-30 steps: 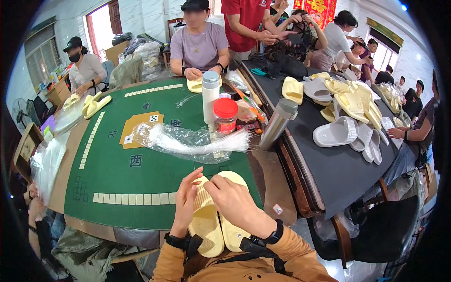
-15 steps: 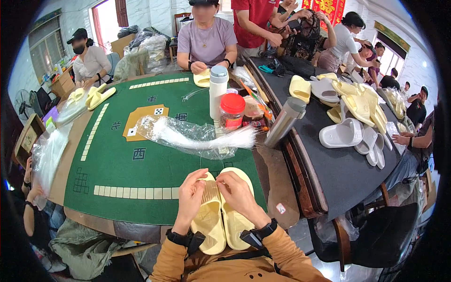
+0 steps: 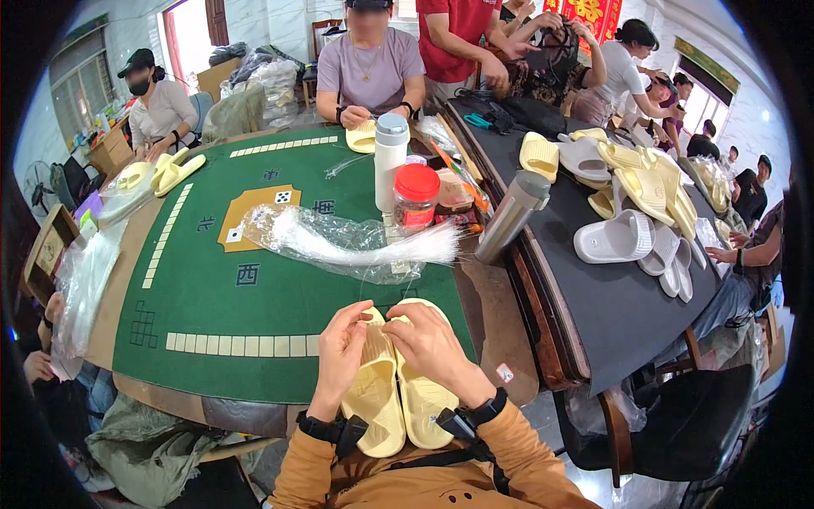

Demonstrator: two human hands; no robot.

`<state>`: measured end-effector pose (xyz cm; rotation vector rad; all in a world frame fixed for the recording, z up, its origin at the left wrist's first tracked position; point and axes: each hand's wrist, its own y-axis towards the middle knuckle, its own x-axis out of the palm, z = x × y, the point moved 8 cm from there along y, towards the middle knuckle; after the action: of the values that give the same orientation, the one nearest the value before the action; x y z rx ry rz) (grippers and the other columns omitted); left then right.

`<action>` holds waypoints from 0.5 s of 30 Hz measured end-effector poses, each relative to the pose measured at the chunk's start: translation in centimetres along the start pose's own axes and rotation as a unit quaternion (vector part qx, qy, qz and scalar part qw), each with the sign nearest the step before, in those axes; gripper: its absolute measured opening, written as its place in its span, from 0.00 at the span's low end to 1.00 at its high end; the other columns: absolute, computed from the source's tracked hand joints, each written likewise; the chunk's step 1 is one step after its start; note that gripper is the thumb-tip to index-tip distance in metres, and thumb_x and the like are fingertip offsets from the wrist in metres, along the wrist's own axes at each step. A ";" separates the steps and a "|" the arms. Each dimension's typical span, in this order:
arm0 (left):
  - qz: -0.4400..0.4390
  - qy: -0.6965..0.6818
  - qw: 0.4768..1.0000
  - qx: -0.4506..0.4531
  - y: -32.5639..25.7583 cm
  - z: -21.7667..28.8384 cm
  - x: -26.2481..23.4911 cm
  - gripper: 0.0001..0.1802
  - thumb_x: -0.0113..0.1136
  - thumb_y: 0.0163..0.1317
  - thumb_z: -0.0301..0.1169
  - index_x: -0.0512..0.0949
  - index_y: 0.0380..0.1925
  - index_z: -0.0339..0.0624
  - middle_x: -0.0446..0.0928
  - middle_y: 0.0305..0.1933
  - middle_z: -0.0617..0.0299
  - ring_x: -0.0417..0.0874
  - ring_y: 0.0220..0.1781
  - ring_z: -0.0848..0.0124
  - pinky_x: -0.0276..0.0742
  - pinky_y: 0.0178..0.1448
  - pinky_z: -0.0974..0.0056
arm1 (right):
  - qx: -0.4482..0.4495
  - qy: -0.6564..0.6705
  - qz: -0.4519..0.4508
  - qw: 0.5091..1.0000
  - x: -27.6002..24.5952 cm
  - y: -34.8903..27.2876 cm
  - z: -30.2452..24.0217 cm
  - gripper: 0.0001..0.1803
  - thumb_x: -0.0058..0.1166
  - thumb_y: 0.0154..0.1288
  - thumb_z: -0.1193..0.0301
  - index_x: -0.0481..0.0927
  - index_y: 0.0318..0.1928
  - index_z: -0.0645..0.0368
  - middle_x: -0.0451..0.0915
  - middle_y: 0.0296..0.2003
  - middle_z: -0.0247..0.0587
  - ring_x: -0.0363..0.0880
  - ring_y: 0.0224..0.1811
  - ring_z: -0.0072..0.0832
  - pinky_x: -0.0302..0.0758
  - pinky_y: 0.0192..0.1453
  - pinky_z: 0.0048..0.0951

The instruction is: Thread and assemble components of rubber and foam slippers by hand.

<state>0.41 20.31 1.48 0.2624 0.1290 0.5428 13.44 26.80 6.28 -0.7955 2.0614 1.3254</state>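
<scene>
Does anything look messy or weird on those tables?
Yes, on the dark table at right: grey slippers and yellow slippers lie jumbled together, pointing different ways, while the nearest yellow pair sits neatly side by side.

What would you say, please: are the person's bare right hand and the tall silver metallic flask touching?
Apart: the head view shows green mat and brown tabletop between the right hand and the flask.
</scene>
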 end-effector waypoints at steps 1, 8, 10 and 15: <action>0.002 -0.008 1.000 0.000 -0.1 -0.1 -0.1 0.17 0.48 0.71 0.18 0.77 0.57 0.34 0.76 0.56 0.57 0.80 0.53 0.72 0.76 0.56 0.70 | -0.002 0.016 -0.002 1.000 0.1 0.0 0.2 0.08 0.62 0.57 0.75 0.83 0.39 0.57 0.79 0.47 0.42 0.80 0.50 0.42 0.76 0.55 0.40; -0.006 -0.015 1.000 0.003 0.0 0.2 0.2 0.18 0.49 0.70 0.17 0.75 0.59 0.34 0.74 0.59 0.57 0.79 0.54 0.72 0.76 0.57 0.69 | 0.063 0.188 -0.054 0.979 1.3 -0.3 0.8 0.07 0.61 0.61 0.76 0.83 0.40 0.59 0.77 0.51 0.42 0.80 0.48 0.39 0.78 0.49 0.36; -0.006 -0.027 1.000 -0.005 0.1 -0.1 0.2 0.19 0.49 0.70 0.17 0.75 0.60 0.34 0.74 0.59 0.56 0.79 0.54 0.71 0.77 0.57 0.69 | 0.060 0.195 -0.052 0.978 1.5 -0.5 0.9 0.07 0.60 0.61 0.76 0.82 0.41 0.59 0.77 0.51 0.43 0.80 0.49 0.41 0.78 0.50 0.38; -0.009 -0.032 0.999 -0.005 0.1 -0.3 0.2 0.19 0.48 0.70 0.17 0.75 0.59 0.34 0.75 0.58 0.56 0.79 0.54 0.71 0.77 0.57 0.69 | 0.069 0.229 -0.052 0.970 1.5 -0.6 0.8 0.07 0.59 0.63 0.76 0.82 0.41 0.60 0.77 0.51 0.44 0.80 0.48 0.42 0.78 0.48 0.39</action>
<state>0.44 20.58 1.18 0.2694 0.0659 0.5171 13.04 27.10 4.56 -1.2156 2.3911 0.9918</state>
